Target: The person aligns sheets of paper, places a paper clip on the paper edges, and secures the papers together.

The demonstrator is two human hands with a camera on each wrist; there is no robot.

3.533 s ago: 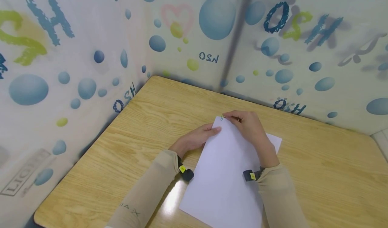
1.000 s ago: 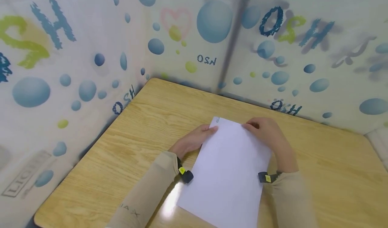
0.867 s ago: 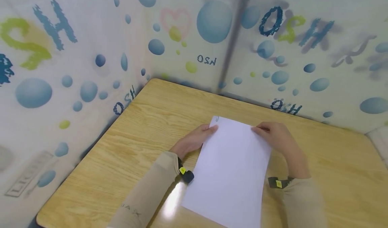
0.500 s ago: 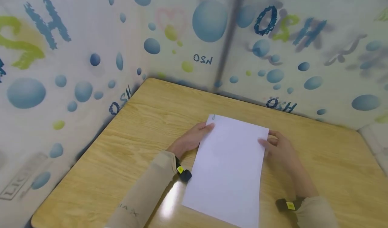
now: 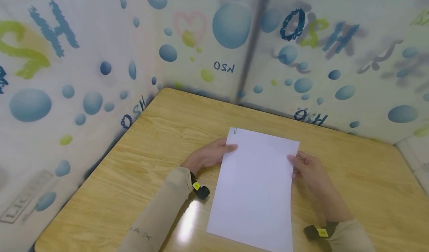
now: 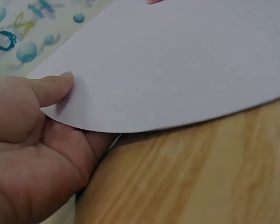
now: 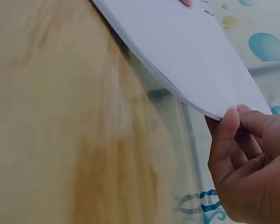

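Observation:
A stack of white paper (image 5: pixel 254 188) is raised at its far end, with its near end toward me. A small paper clip (image 5: pixel 235 131) sits on its far left corner; in the right wrist view the clip (image 7: pixel 207 9) shows at the top. My left hand (image 5: pixel 211 153) pinches the left edge just below the clip, thumb on top and fingers underneath, as the left wrist view also shows. My right hand (image 5: pixel 311 172) holds the right edge near the far right corner between thumb and fingers. Layered sheet edges show in the right wrist view.
A wooden table (image 5: pixel 161 133) with rounded corners lies beneath the paper. Printed panels (image 5: pixel 231 80) with bubbles and letters stand along its left and far sides. A bright light reflection lies on the wood left of the stack.
My right hand has gone from the paper clip along the far edge to the right edge. The sheet corner that stuck out at right now lines up with the stack. My left hand keeps its grip.

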